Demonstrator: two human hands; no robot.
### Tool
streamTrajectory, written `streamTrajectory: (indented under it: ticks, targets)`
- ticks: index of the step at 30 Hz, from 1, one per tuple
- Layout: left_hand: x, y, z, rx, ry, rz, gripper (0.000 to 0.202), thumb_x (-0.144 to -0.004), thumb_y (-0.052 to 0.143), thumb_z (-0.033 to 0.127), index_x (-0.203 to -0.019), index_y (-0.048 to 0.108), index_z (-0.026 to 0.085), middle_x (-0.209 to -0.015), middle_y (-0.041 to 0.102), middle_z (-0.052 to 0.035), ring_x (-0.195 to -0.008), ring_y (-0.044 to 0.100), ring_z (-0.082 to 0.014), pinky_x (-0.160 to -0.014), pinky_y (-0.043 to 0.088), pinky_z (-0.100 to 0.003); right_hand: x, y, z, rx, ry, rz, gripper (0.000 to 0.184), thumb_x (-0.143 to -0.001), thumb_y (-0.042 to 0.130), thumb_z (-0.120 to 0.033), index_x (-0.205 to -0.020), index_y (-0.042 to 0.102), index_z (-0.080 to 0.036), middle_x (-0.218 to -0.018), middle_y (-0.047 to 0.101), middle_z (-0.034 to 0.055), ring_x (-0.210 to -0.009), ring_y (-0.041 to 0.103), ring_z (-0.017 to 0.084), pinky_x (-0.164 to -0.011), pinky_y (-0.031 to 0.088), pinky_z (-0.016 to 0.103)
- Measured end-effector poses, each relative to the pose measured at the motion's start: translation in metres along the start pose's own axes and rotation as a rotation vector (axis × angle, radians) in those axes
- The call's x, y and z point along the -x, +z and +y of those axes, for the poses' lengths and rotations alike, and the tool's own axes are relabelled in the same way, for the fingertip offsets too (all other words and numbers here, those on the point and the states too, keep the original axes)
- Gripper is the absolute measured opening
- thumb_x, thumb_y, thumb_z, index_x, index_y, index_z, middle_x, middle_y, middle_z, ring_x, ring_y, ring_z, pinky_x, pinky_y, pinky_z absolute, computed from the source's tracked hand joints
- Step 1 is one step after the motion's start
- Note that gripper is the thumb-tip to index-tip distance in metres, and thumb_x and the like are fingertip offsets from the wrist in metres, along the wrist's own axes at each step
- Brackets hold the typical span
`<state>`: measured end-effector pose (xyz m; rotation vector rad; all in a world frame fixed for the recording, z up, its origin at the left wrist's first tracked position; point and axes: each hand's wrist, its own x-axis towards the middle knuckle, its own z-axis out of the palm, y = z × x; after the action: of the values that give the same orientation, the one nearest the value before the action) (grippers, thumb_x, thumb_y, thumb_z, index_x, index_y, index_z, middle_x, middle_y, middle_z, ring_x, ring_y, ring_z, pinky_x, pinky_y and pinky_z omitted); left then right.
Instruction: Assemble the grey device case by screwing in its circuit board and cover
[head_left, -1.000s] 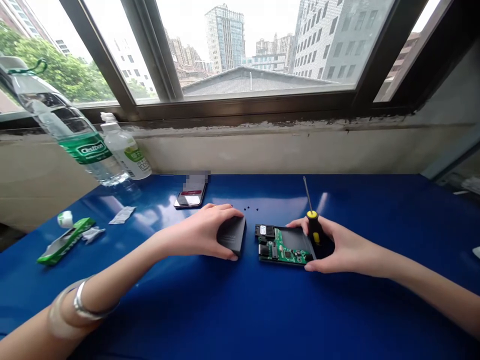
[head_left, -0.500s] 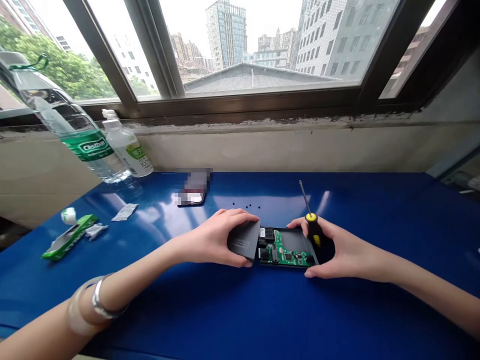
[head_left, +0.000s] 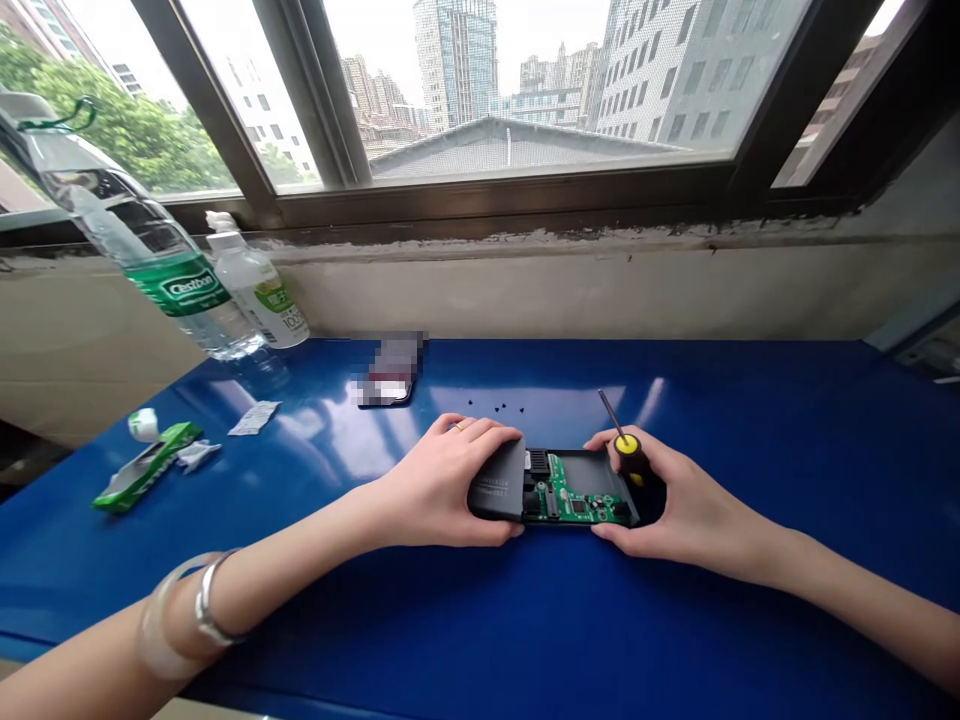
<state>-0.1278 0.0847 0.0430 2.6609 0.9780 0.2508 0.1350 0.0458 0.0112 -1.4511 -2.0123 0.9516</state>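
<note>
My left hand (head_left: pixel 435 490) grips a dark grey casing (head_left: pixel 498 487) with pale lettering on top, thumb at the near edge and fingers over the far one. Into its right end runs a shallow black tray (head_left: pixel 589 471) that carries a green circuit board (head_left: pixel 579 506). The board's left end is hidden under the casing. My right hand (head_left: pixel 686 505) holds the tray by its near and far sides, close to the right end. Tucked in that same hand is a black-and-yellow screwdriver (head_left: pixel 631 452), its shaft tilted up and away. Several tiny dark screws (head_left: pixel 496 409) lie beyond the casing.
A phone (head_left: pixel 386 390), partly blurred out, lies farther back on the blue table (head_left: pixel 480 620). At the back left stand a large water bottle (head_left: pixel 187 285) and a smaller bottle (head_left: pixel 262 290). A green wrapper (head_left: pixel 150 465) and a small white packet (head_left: pixel 255 418) lie at left.
The casing now covers more of the board's left end, as my left hand has moved right with it. The screwdriver's tip has dropped slightly.
</note>
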Motion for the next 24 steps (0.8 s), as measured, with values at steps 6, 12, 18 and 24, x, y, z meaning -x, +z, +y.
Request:
streamTrajectory:
  ticks: [6, 12, 18, 24]
  targets:
    - [-0.0004, 0.0000, 0.0005, -0.004, -0.009, 0.008, 0.067, -0.068, 0.067, 0.042, -0.126, 0.045, 0.016, -0.121, 0.059, -0.0106, -0.110, 0.055, -0.0288, -0.104, 0.032, -0.043, -0.0013, 0.0004, 0.0016, -0.007, 0.030, 0.005, 0.046, -0.066, 0.073, -0.034, -0.094, 0.038, -0.025, -0.119, 0.053, 0.0040, -0.101, 0.054, 0.020, -0.084, 0.049, 0.033]
    - [-0.0003, -0.0017, -0.0030, 0.064, -0.028, -0.023, 0.068, -0.065, 0.069, 0.035, -0.127, 0.046, 0.018, -0.121, 0.057, -0.0096, -0.110, 0.054, -0.0280, -0.098, 0.041, -0.039, -0.0010, -0.0003, 0.0026, -0.032, 0.066, -0.019, 0.049, -0.064, 0.074, -0.037, -0.092, 0.037, -0.025, -0.121, 0.052, 0.0039, -0.107, 0.054, 0.023, -0.087, 0.049, 0.034]
    - [-0.0010, -0.0025, -0.0047, 0.087, -0.026, -0.009, 0.070, -0.063, 0.071, 0.035, -0.126, 0.048, 0.017, -0.121, 0.057, -0.0097, -0.110, 0.054, -0.0271, -0.099, 0.040, -0.038, 0.0012, 0.0013, 0.0002, -0.002, 0.044, 0.017, 0.048, -0.064, 0.074, -0.036, -0.097, 0.040, -0.025, -0.120, 0.055, 0.0049, -0.099, 0.058, 0.022, -0.083, 0.051, 0.034]
    - [-0.0009, -0.0001, 0.0010, 0.039, -0.053, -0.001, 0.067, -0.064, 0.068, 0.038, -0.124, 0.048, 0.018, -0.119, 0.059, -0.0100, -0.107, 0.056, -0.0290, -0.097, 0.039, -0.041, -0.0003, 0.0063, 0.0045, 0.044, 0.052, 0.039, 0.056, -0.065, 0.074, -0.047, -0.107, 0.045, -0.025, -0.115, 0.056, 0.0044, -0.101, 0.058, 0.023, -0.079, 0.053, 0.033]
